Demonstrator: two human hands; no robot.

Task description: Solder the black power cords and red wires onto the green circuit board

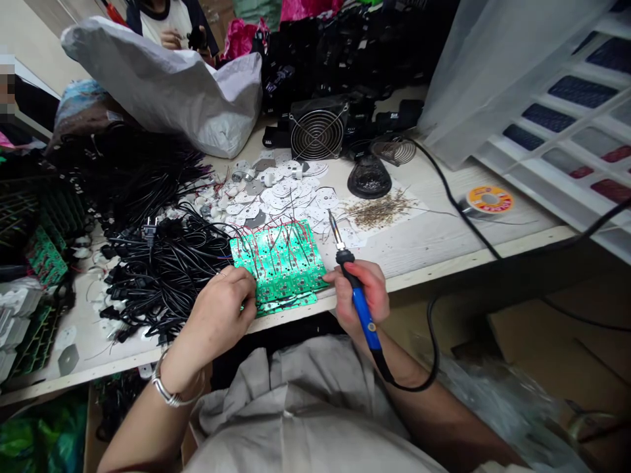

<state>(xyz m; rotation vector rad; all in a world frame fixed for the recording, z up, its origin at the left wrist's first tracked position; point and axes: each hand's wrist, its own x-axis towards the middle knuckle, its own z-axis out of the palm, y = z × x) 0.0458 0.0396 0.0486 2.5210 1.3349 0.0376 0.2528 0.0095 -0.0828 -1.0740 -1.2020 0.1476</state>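
Observation:
A green circuit board panel lies at the table's front edge, with thin red and black wires standing up from it. My left hand is closed at the panel's lower left corner, fingers curled on its edge; the fingertips are partly hidden. A soldering iron with a blue and black handle is gripped in my right hand. Its metal tip points up and away, above the table and apart from the panel. One fingertip of my right hand reaches the panel's right edge. Bundled black power cords lie beside my left hand.
Behind the panel are white discs, a small fan, a soldering iron stand and brown debris. A solder spool stands right, near plastic drawers. A white sack and another person's hand are at the back.

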